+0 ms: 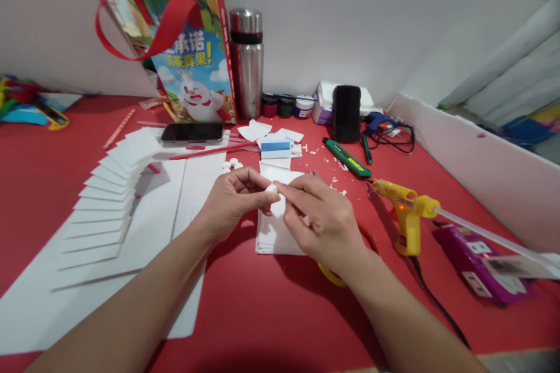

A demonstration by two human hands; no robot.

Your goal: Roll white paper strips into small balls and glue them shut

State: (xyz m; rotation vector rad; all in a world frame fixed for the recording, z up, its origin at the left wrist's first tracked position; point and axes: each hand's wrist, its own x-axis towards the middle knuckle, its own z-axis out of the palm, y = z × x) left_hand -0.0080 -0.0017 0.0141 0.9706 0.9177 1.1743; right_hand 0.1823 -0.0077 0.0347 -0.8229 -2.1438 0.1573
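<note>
A small white piece (273, 189), rounded at the top, is pinched between the thumb and forefinger of my left hand (238, 201). The fingertips of my right hand (321, 210) press together at its right side, so both hands are closed on it. Its exact kind is hard to make out. Just behind my left hand lie several small white round pieces (233, 164). Under my fingers sits a stack of white paper sheets (275, 239). Scissors with yellow and red handles (333, 275) are partly hidden beneath my right hand.
A yellow glue gun (406, 210) with its light on, a green cutter (347, 158) and a purple box (481, 265) are at the right. White cards (100, 204) fan out at the left. Behind stand a gift bag (196, 70), a steel flask (249, 70) and paint jars (286, 106).
</note>
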